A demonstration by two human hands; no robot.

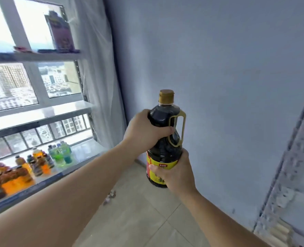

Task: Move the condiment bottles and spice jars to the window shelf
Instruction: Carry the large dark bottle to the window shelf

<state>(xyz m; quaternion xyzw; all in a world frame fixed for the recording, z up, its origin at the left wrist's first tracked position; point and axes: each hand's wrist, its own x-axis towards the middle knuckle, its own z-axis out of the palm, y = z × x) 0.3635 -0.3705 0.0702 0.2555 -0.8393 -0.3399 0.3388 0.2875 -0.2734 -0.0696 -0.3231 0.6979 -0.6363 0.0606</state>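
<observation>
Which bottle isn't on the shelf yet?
The dark sauce bottle with the gold cap: left hand and right hand hold it in the air; the colourful bottles stand on the window shelf.

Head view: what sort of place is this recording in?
Probably a bare room in a high-rise flat, not a fitted kitchen: a window overlooking tower blocks, a metal shelf rack holding drink bottles, a plain wall and tiled floor.
</observation>
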